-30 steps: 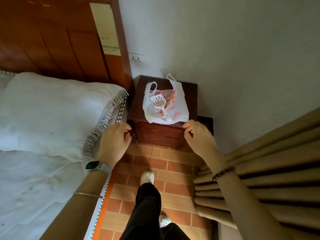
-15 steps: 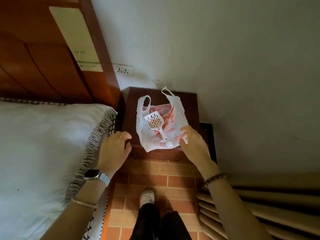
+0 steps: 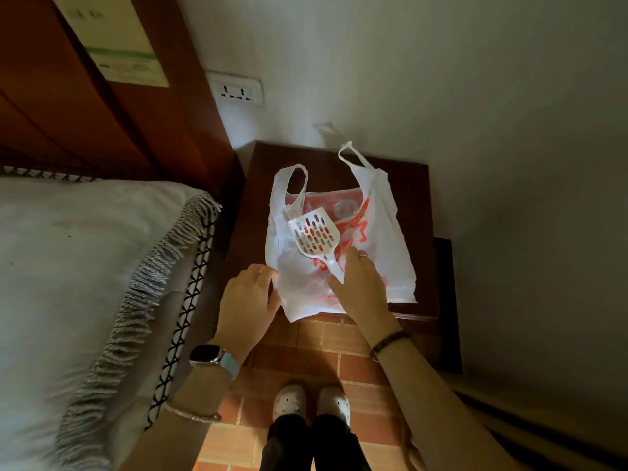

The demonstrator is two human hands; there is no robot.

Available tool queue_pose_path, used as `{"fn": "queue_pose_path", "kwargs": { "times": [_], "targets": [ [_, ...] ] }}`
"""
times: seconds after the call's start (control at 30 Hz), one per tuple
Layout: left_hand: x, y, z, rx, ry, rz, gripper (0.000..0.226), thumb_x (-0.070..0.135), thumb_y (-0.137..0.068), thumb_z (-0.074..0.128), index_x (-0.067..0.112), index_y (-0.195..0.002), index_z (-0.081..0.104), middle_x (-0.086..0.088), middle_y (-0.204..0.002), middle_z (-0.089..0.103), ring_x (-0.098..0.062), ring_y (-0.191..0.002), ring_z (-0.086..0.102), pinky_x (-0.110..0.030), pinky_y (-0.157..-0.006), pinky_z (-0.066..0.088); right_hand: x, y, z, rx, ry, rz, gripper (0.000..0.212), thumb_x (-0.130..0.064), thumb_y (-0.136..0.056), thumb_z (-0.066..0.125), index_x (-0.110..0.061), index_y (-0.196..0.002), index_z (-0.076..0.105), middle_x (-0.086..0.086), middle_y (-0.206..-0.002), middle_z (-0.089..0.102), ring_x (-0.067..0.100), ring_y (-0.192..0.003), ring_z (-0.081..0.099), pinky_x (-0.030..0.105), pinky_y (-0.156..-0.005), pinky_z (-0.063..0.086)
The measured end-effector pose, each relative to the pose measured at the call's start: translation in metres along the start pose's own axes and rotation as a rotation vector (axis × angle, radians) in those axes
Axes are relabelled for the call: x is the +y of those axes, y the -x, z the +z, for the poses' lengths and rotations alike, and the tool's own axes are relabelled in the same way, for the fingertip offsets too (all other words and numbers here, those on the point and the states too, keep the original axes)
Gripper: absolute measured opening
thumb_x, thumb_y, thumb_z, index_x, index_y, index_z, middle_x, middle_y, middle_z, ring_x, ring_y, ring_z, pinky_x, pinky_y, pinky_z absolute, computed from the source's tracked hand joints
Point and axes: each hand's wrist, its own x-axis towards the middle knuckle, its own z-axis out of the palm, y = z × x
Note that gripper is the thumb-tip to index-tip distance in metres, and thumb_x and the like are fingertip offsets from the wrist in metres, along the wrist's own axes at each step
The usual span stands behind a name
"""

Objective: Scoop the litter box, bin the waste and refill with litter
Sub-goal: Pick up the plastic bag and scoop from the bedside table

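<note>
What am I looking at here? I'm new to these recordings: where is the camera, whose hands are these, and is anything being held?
No machine here: a person wears a camera on the head, looking down at their own two hands. On the wooden nightstand beside the bed lies a white plastic bag, with a slotted litter scoop on top. The right hand rests on the scoop's handle, apparently starting to grasp it. The left hand touches the bag's edge. Nothing is lifted yet. No litter box shows.
</note>
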Motion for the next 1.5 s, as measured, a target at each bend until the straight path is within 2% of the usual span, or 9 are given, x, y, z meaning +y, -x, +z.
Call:
{"fn": "queue_pose_path", "kwargs": {
  "times": [0.23,0.4,0.53,0.7,0.9,1.1,1.2,1.33,1.5],
  "targets": [
    [-0.007,-0.013,0.037,0.012,-0.027,0.021,0.030,0.015,-0.079,0.071,0.014,-0.108,0.063,-0.005,-0.105,0.065,-0.023,-0.093,0.063,-0.038,-0.080,0.050,0.014,-0.025,0.055,0.055,0.051,0.030,0.045,-0.030,-0.090,0.062,-0.012,-0.126,0.043,0.009,-0.124,0.057,0.025,-0.111,0.058,0.032,-0.089,0.054],
    [-0.010,-0.021,0.039,0.014,-0.039,0.003,0.030,0.014,-0.078,0.070,0.015,-0.107,0.062,-0.005,-0.104,0.064,-0.024,-0.093,0.062,-0.039,-0.081,0.049,0.011,-0.032,0.062,-0.001,0.012,0.096,0.037,-0.029,-0.093,0.059,-0.009,-0.121,0.047,0.010,-0.121,0.058,0.025,-0.107,0.059,0.032,-0.089,0.054],
    [-0.007,-0.031,0.024,0.003,-0.033,-0.015,0.032,0.013,-0.078,0.070,0.016,-0.108,0.061,-0.005,-0.108,0.062,-0.024,-0.094,0.061,-0.040,-0.081,0.049,0.001,-0.035,0.042,-0.088,-0.070,0.187,0.034,-0.024,-0.095,0.054,-0.015,-0.125,0.043,0.006,-0.124,0.057,0.026,-0.107,0.060,0.037,-0.087,0.054],
    [0.002,-0.061,-0.001,0.008,-0.031,-0.033,0.036,0.015,-0.078,0.072,0.014,-0.112,0.060,-0.011,-0.120,0.057,-0.029,-0.102,0.060,-0.041,-0.081,0.052,-0.009,-0.029,-0.005,-0.072,-0.116,0.202,0.035,-0.026,-0.095,0.053,-0.016,-0.126,0.040,0.004,-0.121,0.062,0.023,-0.099,0.066,0.034,-0.080,0.055],
    [0.000,-0.111,0.019,-0.117,0.060,-0.253,0.065,0.035,-0.083,0.070,0.018,-0.136,0.037,-0.015,-0.144,0.034,-0.032,-0.121,0.051,-0.040,-0.089,0.054,-0.015,-0.041,-0.034,-0.021,-0.142,0.177,0.035,-0.031,-0.094,0.053,-0.017,-0.125,0.041,0.003,-0.116,0.064,0.021,-0.094,0.066,0.033,-0.082,0.056],
    [-0.001,-0.123,0.049,-0.110,0.165,-0.385,0.066,0.028,-0.083,0.072,0.017,-0.136,0.034,-0.016,-0.121,0.046,-0.029,-0.097,0.059,-0.032,-0.077,0.057,-0.017,-0.051,-0.032,-0.020,-0.164,0.176,0.039,-0.029,-0.094,0.055,-0.018,-0.129,0.042,0.003,-0.121,0.063,0.023,-0.101,0.065,0.034,-0.087,0.053],
    [-0.003,-0.120,0.052,-0.090,0.142,-0.348,0.059,0.026,-0.088,0.068,0.016,-0.135,0.035,-0.012,-0.105,0.058,-0.022,-0.086,0.059,-0.030,-0.072,0.056,-0.020,-0.053,-0.036,-0.021,-0.175,0.183,0.038,-0.028,-0.094,0.055,-0.018,-0.128,0.042,0.003,-0.119,0.064,0.023,-0.099,0.065,0.035,-0.087,0.054],
    [0.005,-0.117,0.031,-0.094,0.065,-0.285,0.031,0.012,-0.094,0.054,0.007,-0.125,0.053,-0.013,-0.100,0.064,-0.024,-0.091,0.055,-0.030,-0.074,0.050,-0.028,-0.051,-0.051,-0.023,-0.168,0.188,0.038,-0.026,-0.094,0.055,-0.016,-0.128,0.042,0.004,-0.116,0.064,0.021,-0.095,0.065,0.035,-0.083,0.056],
    [0.034,-0.112,-0.032,0.023,0.053,-0.194,0.021,0.013,-0.096,0.049,0.004,-0.111,0.061,-0.014,-0.093,0.065,-0.026,-0.087,0.058,-0.029,-0.066,0.047,-0.047,-0.036,-0.091,0.005,-0.147,0.183,0.041,-0.032,-0.094,0.052,-0.015,-0.129,0.041,0.002,-0.114,0.064,0.018,-0.088,0.066,0.033,-0.072,0.058]
  ]
}}
